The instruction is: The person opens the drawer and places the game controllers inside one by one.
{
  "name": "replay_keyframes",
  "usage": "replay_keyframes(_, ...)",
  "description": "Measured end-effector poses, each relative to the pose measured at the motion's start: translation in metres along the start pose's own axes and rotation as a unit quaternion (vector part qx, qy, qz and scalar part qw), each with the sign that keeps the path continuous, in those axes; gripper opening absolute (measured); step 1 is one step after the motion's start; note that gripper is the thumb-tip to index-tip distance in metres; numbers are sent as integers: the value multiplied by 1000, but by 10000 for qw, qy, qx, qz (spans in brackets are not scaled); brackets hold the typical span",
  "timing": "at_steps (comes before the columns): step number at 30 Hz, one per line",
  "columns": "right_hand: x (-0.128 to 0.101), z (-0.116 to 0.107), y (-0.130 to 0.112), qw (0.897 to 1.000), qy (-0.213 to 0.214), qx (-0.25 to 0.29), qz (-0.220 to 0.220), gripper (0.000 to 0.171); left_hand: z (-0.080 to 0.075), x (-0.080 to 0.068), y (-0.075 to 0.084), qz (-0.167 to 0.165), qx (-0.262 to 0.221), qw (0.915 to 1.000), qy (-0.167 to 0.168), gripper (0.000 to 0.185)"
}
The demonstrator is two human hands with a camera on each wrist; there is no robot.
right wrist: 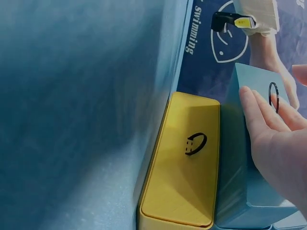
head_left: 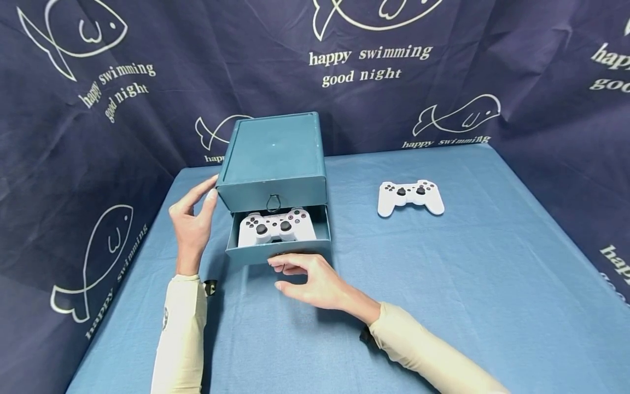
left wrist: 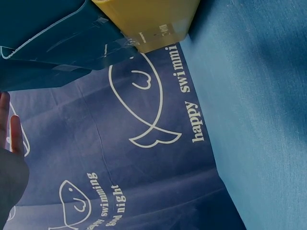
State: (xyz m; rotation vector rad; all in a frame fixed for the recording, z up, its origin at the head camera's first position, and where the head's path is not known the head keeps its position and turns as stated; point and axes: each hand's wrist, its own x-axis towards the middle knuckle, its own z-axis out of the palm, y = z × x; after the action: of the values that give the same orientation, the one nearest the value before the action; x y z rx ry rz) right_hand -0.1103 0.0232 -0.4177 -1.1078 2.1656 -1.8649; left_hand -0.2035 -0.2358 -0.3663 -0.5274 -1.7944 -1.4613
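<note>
A teal box (head_left: 273, 150) stands on the blue table, and its lower drawer (head_left: 278, 253) is pulled out. Inside the drawer lies a white game controller (head_left: 276, 225). My left hand (head_left: 197, 213) rests with straight fingers against the box's front left corner. Straight fingers of my right hand (head_left: 295, 273) touch the drawer's front from below. In the right wrist view those fingers (right wrist: 273, 139) lie beside a yellow face (right wrist: 187, 191) carrying a dark ring pull (right wrist: 195, 143). A fingertip of my left hand (left wrist: 12, 139) shows under the teal box (left wrist: 48, 38).
A second white controller (head_left: 410, 197) lies on the blue tablecloth (head_left: 443, 284) to the right of the box. A dark blue curtain (head_left: 443, 82) printed with fish and words hangs behind the table and down both sides.
</note>
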Motion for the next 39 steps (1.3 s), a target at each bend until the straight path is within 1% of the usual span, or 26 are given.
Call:
replay_keyframes(11, 15, -5, 7, 9998, 177, -7, 3, 37, 0, 0, 1, -10, -12, 10000, -10, 27)
replay_keyframes(24, 25, -8, 14, 9994, 341, 29, 15, 37, 0, 0, 0, -28, 5, 10000, -23, 27)
replay_keyframes(32, 31, -11, 19, 9993, 368, 35, 69, 36, -1, 0, -1, 8, 13, 10000, -15, 27)
replay_keyframes(39, 35, -14, 22, 9991, 383, 65, 147, 37, -1, 0, -3, -27, 131, 9999, -25, 28)
